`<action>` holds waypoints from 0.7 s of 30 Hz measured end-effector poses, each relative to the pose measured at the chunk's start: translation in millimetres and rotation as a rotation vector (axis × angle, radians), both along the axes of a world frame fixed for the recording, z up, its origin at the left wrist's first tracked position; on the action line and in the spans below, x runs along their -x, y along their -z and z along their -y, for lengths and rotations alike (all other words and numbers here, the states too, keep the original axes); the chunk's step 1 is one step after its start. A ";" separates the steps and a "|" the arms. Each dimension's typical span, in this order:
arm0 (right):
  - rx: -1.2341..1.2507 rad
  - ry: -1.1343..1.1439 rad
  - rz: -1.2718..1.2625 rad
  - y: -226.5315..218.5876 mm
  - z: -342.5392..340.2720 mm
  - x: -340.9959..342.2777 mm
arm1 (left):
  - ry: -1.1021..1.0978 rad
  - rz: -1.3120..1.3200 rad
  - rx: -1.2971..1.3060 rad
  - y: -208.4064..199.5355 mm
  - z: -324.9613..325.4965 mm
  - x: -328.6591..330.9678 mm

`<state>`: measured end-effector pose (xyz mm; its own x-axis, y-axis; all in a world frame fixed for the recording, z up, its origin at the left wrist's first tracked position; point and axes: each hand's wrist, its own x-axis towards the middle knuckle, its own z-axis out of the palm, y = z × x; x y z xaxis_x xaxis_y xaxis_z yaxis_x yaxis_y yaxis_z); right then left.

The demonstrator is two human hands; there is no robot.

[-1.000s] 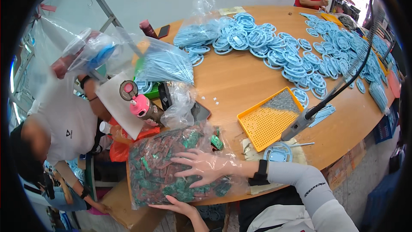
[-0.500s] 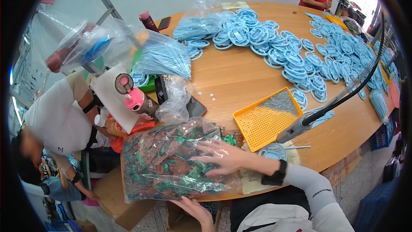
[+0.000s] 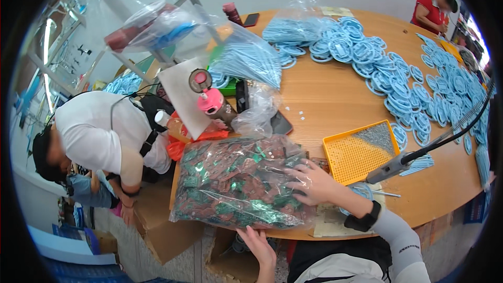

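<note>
A large clear plastic bag (image 3: 230,186), filled with brown and green flat pieces like small circuit boards, lies at the table's near left edge. My right hand (image 3: 313,184) rests on the bag's right side, fingers spread and open. Below the bag's near edge is my left hand (image 3: 258,247), its fingers stretched out and touching the underside, partly hidden by the bag. A yellow tray (image 3: 343,175) of tiny metal parts sits right of the bag. Between it and my right forearm lies a light-blue oval plastic part (image 3: 361,191).
A grey tool (image 3: 387,171) on a coiled cable hangs over the tray. Heaps of light-blue oval parts (image 3: 387,73) cover the table's far right. A pink-lidded bottle (image 3: 212,102) stands behind the bag. One co-worker (image 3: 105,131) bends at the left by a cardboard box (image 3: 165,230); another (image 3: 432,13) sits far right.
The view has turned left, shifting the scene rightward. My right hand has slid toward the bag's right side. The co-worker at left has both arms reaching down near the box.
</note>
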<state>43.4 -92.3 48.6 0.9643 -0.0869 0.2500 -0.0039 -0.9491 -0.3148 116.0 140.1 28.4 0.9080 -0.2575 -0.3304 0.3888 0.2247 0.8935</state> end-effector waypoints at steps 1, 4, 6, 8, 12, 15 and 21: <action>-0.007 0.034 -0.037 -10.0 -1.4 5.7 | -0.001 -0.005 -0.016 -3.6 -0.9 1.3; -0.079 0.021 0.031 -18.4 -6.8 1.3 | -0.037 0.063 -0.044 -8.6 -2.9 -3.0; -0.160 -0.058 0.170 -10.6 -13.3 -22.6 | -0.077 0.058 0.013 -12.1 -4.1 -9.3; -0.093 -0.070 0.144 6.1 -19.5 -45.0 | -0.048 -0.056 0.082 -10.6 -7.5 -15.5; -0.168 -0.038 0.107 17.6 -22.0 -52.2 | 0.051 -0.207 0.214 -2.4 -8.5 -12.6; -0.156 -0.042 0.121 20.7 -14.9 -35.2 | 0.041 -0.172 0.163 3.6 -4.8 -7.5; -0.119 -0.016 0.010 26.8 -7.0 -8.4 | 0.049 -0.128 0.136 1.1 -7.5 -4.5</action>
<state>51.8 -85.4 21.7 0.9634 -0.1011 0.2484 0.0147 -0.9050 -0.4253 120.5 147.6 27.3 0.8458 -0.3509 -0.4020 0.5113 0.3178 0.7985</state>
